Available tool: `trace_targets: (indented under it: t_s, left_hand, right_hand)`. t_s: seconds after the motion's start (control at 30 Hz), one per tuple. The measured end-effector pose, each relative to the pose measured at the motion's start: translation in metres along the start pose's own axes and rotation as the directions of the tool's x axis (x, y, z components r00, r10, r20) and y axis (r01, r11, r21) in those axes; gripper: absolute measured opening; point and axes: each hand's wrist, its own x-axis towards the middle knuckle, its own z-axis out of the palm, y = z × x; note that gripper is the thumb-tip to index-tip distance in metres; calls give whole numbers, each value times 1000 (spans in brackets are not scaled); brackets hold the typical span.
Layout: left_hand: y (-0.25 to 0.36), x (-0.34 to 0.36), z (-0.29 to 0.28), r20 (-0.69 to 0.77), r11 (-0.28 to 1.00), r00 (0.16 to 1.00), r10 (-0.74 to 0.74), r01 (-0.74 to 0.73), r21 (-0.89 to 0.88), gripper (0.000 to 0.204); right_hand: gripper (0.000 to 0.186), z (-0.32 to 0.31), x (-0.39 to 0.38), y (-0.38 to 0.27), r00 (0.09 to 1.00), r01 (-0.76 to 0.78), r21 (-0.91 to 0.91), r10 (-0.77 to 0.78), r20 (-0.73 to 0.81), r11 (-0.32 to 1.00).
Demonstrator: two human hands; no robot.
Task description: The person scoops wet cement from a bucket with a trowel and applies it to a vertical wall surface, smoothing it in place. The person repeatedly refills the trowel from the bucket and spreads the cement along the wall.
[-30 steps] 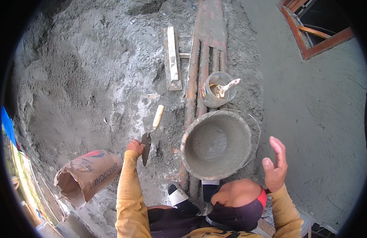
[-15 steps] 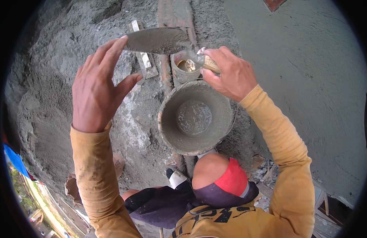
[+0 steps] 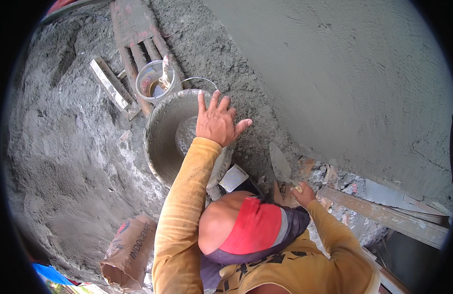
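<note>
My left hand [image 3: 217, 122] is spread open over the far right rim of a cement-coated bucket [image 3: 165, 137] with wet grey residue in its bottom; whether it touches the rim I cannot tell. My right hand [image 3: 303, 194] is closed round the handle of a trowel [image 3: 279, 161], low at the right beside my knee, its blade pointing forward over rubble and rough mortar. Behind the bucket stands a clear plastic container [image 3: 145, 81] with murky liquid and a white-handled brush [image 3: 165, 72] in it.
A float [image 3: 111, 85] lies on rough mortar left of grooved boards [image 3: 128, 24]. A smooth cement surface [image 3: 354, 78] fills the upper right. A torn brown paper sack [image 3: 128, 250] lies at the lower left. Long battens [image 3: 383, 215] and broken debris lie at the lower right.
The trowel passed from my left hand to my right, was raised above the bucket, and is now lowered to the right. My left hand moved onto the bucket's area. The view has turned.
</note>
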Motion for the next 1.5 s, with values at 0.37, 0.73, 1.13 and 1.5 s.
trace_targets:
  t_s: [0.37,0.73,1.13,1.5]
  left_hand:
    - [-9,-132,-71,-562,876,674,-480,407,-260,29]
    - [-27,-145,-50,-461,470,105,-881,87,-879,46]
    - [-26,-152,-71,-91,145,341,-936,136,-980,35]
    - [-33,-148,-78,-19,57,422,-906,79,-995,23]
  right_hand:
    - [58,10,47,-31,954,48,-220,21,300,974]
    - [46,28,66,-22,1000,-2,-264,2,0,965]
    - [39,66,99,-26,962,272,-372,-236,140,888]
    - [44,58,67,-15,987,134,-284,-102,123,949]
